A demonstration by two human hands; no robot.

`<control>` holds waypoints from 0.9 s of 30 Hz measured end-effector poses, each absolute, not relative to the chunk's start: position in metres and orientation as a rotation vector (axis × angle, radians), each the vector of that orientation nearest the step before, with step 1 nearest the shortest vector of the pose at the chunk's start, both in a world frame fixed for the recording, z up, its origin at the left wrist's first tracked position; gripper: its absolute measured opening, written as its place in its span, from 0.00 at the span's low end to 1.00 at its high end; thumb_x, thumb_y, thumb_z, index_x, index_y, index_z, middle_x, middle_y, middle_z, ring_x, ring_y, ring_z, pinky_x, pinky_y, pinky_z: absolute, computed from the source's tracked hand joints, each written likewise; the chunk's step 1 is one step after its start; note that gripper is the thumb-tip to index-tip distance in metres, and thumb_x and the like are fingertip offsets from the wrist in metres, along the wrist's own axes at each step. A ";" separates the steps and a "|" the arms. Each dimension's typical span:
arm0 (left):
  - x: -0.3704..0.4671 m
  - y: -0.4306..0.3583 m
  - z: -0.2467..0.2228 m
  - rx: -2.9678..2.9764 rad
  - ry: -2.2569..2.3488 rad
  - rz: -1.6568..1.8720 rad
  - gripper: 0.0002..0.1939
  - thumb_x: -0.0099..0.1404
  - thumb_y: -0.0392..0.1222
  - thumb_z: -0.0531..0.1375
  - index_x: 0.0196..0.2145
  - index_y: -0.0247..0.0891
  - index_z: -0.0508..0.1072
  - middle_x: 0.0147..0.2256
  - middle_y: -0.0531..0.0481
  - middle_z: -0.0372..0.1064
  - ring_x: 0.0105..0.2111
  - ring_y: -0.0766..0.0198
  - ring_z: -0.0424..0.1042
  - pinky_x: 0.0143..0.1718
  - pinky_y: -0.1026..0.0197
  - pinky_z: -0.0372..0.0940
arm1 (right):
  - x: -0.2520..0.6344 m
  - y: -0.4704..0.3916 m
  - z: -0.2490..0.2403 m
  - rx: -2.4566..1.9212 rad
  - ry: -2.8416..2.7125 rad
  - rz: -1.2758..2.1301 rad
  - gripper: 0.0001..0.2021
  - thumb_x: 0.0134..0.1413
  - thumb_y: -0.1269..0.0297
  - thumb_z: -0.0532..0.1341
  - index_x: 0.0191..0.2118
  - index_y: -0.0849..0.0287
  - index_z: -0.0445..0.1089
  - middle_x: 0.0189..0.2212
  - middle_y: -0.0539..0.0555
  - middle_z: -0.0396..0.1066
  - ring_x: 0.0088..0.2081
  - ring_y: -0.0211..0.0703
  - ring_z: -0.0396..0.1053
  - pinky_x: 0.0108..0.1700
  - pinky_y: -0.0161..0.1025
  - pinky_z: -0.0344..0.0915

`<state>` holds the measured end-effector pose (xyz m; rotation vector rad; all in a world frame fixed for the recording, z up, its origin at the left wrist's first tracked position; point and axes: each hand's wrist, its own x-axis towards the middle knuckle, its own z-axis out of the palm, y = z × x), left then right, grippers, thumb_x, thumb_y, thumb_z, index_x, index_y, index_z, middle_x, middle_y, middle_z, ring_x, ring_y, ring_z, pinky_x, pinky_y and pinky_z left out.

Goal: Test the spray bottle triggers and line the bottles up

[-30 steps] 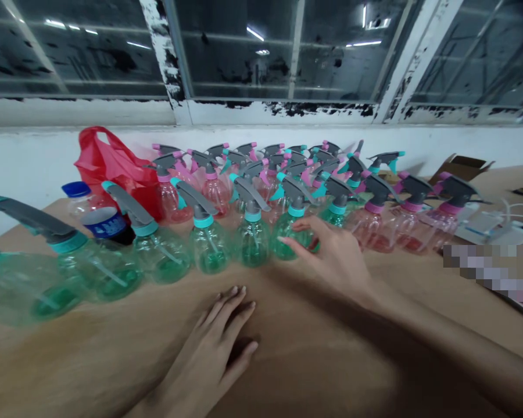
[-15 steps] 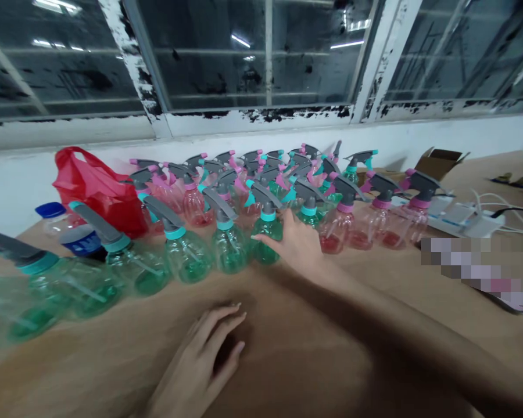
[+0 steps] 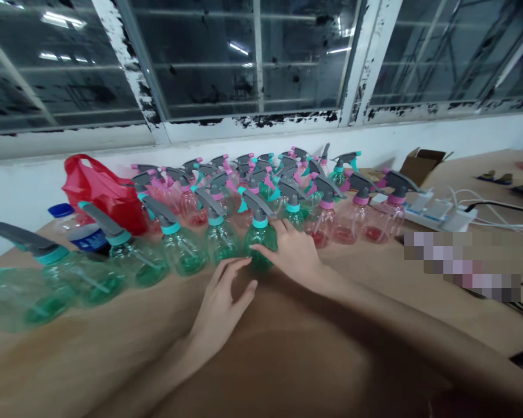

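Note:
My right hand [image 3: 297, 249] is wrapped round the right side of a green spray bottle [image 3: 261, 239], its thumb across the front. This bottle has a turquoise collar and a grey trigger head, and it stands upright on the table [image 3: 261, 354]. My left hand [image 3: 226, 296] is just in front and to the left, fingers apart and holding nothing, its fingertips close to the bottle's lower side. More green spray bottles [image 3: 183, 249] line up to the left. Pink spray bottles [image 3: 320, 223] with pink collars stand to the right, and several mixed ones crowd behind.
A red plastic bag [image 3: 104, 191] and a blue-capped bottle [image 3: 81, 226] are at the back left. On the right lie a white power strip [image 3: 436, 212] with cables, an open cardboard box [image 3: 422, 168] and a pixelated item [image 3: 462, 264]. A windowed wall closes off the back.
My left hand has moved forward, up to the green spray bottle. My right hand now reaches further round that bottle, which appears slightly nearer me. The view has shifted a little.

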<state>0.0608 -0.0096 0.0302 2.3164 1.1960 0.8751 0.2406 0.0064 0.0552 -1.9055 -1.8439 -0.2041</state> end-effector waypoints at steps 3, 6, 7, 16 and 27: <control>0.064 -0.012 0.024 2.296 1.241 0.958 0.22 0.65 0.42 0.56 0.55 0.43 0.57 0.53 0.45 0.58 0.53 0.54 0.63 0.54 0.47 0.60 | 0.244 -0.018 0.053 -1.864 -1.895 -0.218 0.30 0.56 0.42 0.52 0.51 0.64 0.64 0.43 0.63 0.71 0.36 0.54 0.73 0.28 0.42 0.65; 0.067 -0.020 0.019 2.274 1.232 0.913 0.34 0.62 0.46 0.60 0.60 0.42 0.48 0.58 0.41 0.52 0.59 0.50 0.56 0.57 0.42 0.55 | 0.246 -0.050 0.048 -1.823 -1.940 -0.264 0.30 0.56 0.40 0.50 0.48 0.64 0.66 0.41 0.61 0.71 0.32 0.53 0.73 0.25 0.42 0.64; 0.068 -0.024 0.018 2.271 1.196 0.887 0.37 0.60 0.46 0.61 0.61 0.42 0.46 0.59 0.40 0.50 0.60 0.49 0.54 0.58 0.41 0.54 | 0.246 -0.060 0.047 -1.805 -1.977 -0.260 0.29 0.56 0.40 0.50 0.46 0.64 0.66 0.40 0.61 0.71 0.30 0.53 0.73 0.24 0.43 0.63; 0.079 -0.050 0.015 2.219 0.858 0.719 0.38 0.57 0.46 0.65 0.60 0.45 0.50 0.57 0.42 0.59 0.57 0.49 0.60 0.55 0.42 0.59 | 0.274 -0.084 0.066 -1.334 -2.045 0.305 0.28 0.47 0.43 0.62 0.48 0.58 0.66 0.45 0.59 0.71 0.45 0.51 0.70 0.46 0.47 0.67; 0.100 -0.036 0.029 2.285 0.750 0.561 0.42 0.49 0.48 0.70 0.59 0.43 0.57 0.55 0.42 0.64 0.55 0.44 0.64 0.52 0.40 0.64 | 0.268 -0.061 0.067 -0.961 -1.712 0.823 0.20 0.52 0.53 0.61 0.49 0.53 0.67 0.46 0.54 0.71 0.46 0.46 0.70 0.50 0.46 0.65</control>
